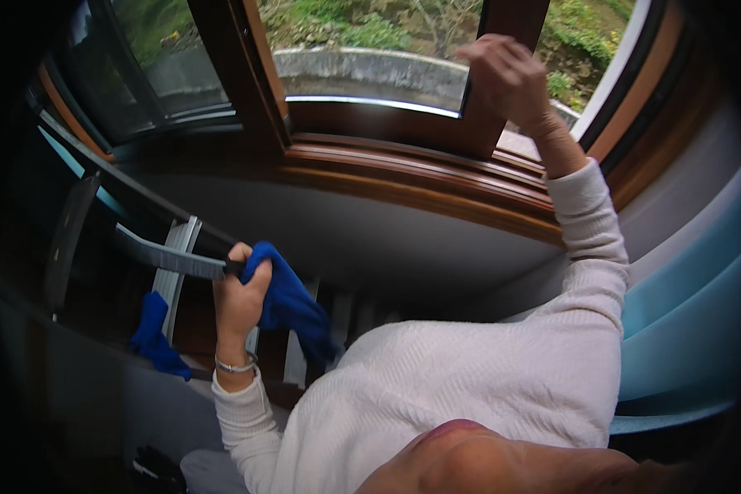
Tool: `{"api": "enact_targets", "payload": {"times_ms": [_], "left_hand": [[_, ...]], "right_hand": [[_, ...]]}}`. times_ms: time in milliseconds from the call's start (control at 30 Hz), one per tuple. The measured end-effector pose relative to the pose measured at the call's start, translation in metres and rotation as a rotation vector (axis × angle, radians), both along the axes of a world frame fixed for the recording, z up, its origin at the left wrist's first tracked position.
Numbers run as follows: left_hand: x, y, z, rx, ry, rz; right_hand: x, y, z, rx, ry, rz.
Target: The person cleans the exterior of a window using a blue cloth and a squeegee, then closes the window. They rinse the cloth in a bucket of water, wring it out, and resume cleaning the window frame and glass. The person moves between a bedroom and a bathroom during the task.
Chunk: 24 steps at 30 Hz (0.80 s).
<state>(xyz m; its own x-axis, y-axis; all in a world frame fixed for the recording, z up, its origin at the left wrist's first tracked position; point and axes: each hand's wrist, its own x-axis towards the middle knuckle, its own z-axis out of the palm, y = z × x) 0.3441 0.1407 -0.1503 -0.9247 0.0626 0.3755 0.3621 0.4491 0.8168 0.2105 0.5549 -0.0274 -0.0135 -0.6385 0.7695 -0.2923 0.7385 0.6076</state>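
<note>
My left hand (238,296) is closed around the dark handle of a long, narrow grey-bristled brush (173,259) and a bunched blue cloth (290,309). The bristled end points left, above a metal ladder; the cloth hangs to the right of my fist. In front of a brown window sash (395,126), my right hand (509,77) is raised with curled fingers, slightly blurred. Whether it touches or grips the sash's upright is unclear. A second blue cloth (154,333) drapes over the ladder's lower side.
The ladder (179,238) with several treads extends below the window at left. A brown sill and track (420,173) run across the wall. Light-blue curtain fabric (685,315) hangs at right. Outside the glass are a curved concrete wall (376,71) and plants.
</note>
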Motion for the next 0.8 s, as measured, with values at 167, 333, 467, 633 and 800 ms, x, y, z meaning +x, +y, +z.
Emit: {"api": "enact_targets", "payload": {"times_ms": [167, 333, 467, 633, 800], "left_hand": [[0.024, 0.016, 0.009, 0.026, -0.051, -0.103], [0.036, 0.020, 0.010, -0.032, -0.003, -0.111], [0.037, 0.021, 0.003, 0.011, 0.005, -0.121], [0.038, 0.022, 0.002, -0.009, 0.066, -0.136], [0.043, 0.023, 0.003, 0.020, 0.058, -0.141]], "right_hand": [[0.001, 0.019, -0.014, 0.094, -0.275, -0.220], [0.021, 0.056, -0.015, -0.098, -0.275, -0.117], [0.038, 0.075, -0.012, -0.183, -0.296, -0.148], [0.049, 0.084, -0.011, -0.206, -0.266, -0.201], [0.041, 0.076, -0.015, -0.267, -0.276, -0.219]]}}
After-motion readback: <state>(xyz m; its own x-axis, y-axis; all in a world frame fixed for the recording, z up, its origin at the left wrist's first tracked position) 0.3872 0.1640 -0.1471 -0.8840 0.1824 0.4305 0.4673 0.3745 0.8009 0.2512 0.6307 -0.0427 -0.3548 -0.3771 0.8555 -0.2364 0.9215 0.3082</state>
